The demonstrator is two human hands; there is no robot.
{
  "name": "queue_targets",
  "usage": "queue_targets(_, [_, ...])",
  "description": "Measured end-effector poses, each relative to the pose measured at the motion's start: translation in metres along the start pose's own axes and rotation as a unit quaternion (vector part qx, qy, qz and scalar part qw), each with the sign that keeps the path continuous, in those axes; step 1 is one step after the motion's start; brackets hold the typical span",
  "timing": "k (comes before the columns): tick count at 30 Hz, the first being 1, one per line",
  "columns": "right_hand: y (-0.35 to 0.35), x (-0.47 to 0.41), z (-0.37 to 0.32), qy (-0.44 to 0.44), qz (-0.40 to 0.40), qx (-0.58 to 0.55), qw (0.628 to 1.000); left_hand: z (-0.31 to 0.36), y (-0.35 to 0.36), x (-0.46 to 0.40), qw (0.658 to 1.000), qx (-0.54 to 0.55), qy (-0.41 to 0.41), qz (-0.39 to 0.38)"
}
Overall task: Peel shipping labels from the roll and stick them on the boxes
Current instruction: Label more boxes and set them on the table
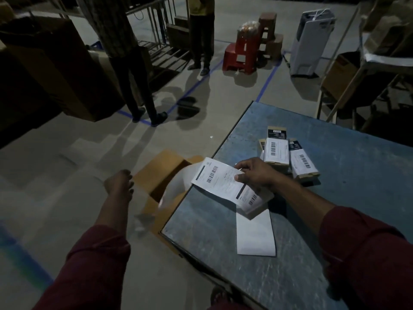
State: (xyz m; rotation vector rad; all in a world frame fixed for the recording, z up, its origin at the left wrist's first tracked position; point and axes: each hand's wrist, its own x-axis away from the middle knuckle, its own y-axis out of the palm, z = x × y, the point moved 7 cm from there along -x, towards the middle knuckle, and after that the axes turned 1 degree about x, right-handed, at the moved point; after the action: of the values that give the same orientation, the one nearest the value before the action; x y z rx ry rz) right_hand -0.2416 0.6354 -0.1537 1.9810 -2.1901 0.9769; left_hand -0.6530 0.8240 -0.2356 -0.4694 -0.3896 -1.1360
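Blue-grey scuffed metal table (335,175), near-left corner toward the camera. Blank white backing strip (256,236) lies flat near the table's left edge. Right hand (254,175), dark red sleeve, pinches the white printed shipping label (220,180) between thumb and fingers; the label's free end overhangs the left edge. The other end lies over a small brown carton (257,209), only partly seen under the paper; whether the label is already stuck cannot be told.

Left hand (119,182) reaches out over the floor, off the table, fingers loosely curled, holding nothing. A blurred white sheet (176,189) hangs over an open brown cardboard box (156,173) on the floor against the left edge.

Further in, mid-table: stack of small labelled cartons (288,157), barcodes up.

Beyond: two people standing (134,63), red plastic stools (242,54).
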Motion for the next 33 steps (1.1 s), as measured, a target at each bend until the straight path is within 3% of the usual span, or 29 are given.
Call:
queue_targets(2, [0.003, -0.002, 0.002, -0.001, 0.001, -0.003, 1.000, 0.027, 0.011, 0.024, 0.987, -0.033, 0.144, 0.056])
queue_targets(3, [0.004, -0.002, 0.002, -0.002, 0.002, -0.005, 1.000, 0.036, 0.024, 0.041, 0.979, -0.040, 0.197, 0.036])
queue_targets(5, [0.004, -0.003, 0.002, -0.007, 0.000, -0.006, 1.000, 0.040, 0.057, 0.086, 0.960, -0.057, 0.266, -0.074])
queue_targets(8, [0.005, 0.002, -0.001, -0.015, -0.005, -0.029, 0.999, 0.022, 0.101, 0.158, 0.897, -0.159, 0.356, -0.207])
queue_targets(11, [0.006, 0.009, -0.002, -0.019, -0.011, -0.070, 0.997, -0.011, 0.125, 0.210, 0.843, -0.216, 0.388, -0.304])
queue_targets(14, [0.007, 0.016, -0.001, -0.024, -0.023, -0.075, 0.997, -0.029, 0.131, 0.235, 0.806, -0.256, 0.424, -0.325])
queue_targets(17, [0.011, 0.024, -0.005, -0.020, -0.042, -0.159, 0.986, -0.040, 0.137, 0.245, 0.777, -0.309, 0.429, -0.340])
queue_targets(20, [0.013, 0.031, -0.005, -0.010, -0.077, -0.229, 0.970, -0.043, 0.135, 0.245, 0.783, -0.293, 0.431, -0.340])
queue_targets(22, [0.011, 0.033, -0.002, -0.021, -0.086, -0.203, 0.975, -0.041, 0.132, 0.244, 0.783, -0.285, 0.440, -0.334])
queue_targets(27, [0.008, 0.040, -0.007, -0.053, -0.040, -0.148, 0.987, -0.031, 0.132, 0.258, 0.736, -0.292, 0.534, -0.298])
queue_targets(33, [0.009, 0.046, -0.018, -0.112, -0.021, -0.032, 0.993, -0.013, 0.137, 0.269, 0.739, -0.256, 0.548, -0.297])
